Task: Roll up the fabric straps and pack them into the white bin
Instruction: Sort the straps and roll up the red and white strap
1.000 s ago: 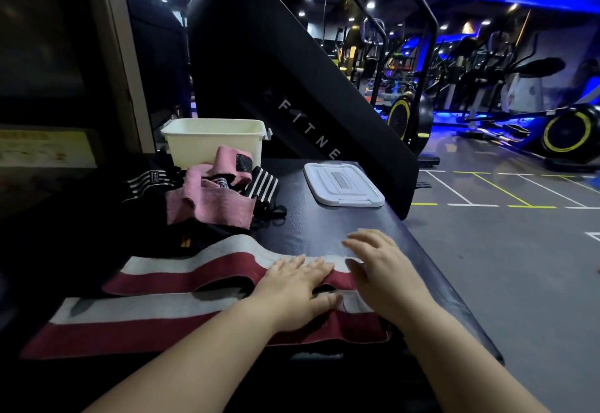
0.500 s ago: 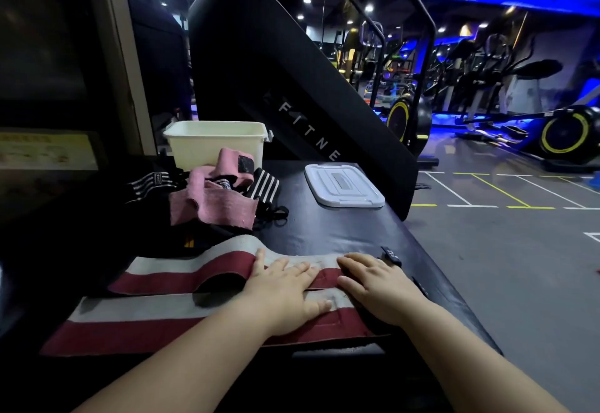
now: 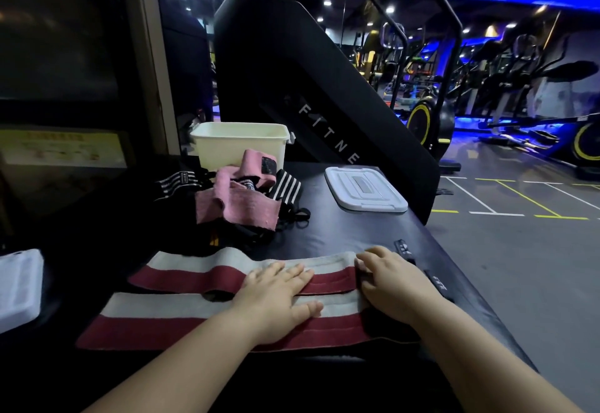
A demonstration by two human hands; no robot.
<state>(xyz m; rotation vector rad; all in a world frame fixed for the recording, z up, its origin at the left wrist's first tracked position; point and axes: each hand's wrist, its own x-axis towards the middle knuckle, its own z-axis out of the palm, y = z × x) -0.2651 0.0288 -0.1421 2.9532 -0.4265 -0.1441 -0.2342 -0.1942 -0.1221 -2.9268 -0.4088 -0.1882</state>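
Black machine panel [image 3: 292,65] beyond the fingertips reads "FITNE", rest cut off by the black table [image 3: 357,230]. Red-and-white strap [image 3: 194,312] lies flat, doubled into two bands, long axis left–right, fold end under the right hand [image 3: 394,282]. White bin [image 3: 240,144] upright, open, far beyond the fingers; heap of pink and striped straps [image 3: 240,200] between. White lid [image 3: 365,188] ahead-right, bare tabletop around it. Left hand [image 3: 276,299] palm-down on strap, fingers spread; right hand fingers together, flat on the strap end. Table edge just right of the right hand.
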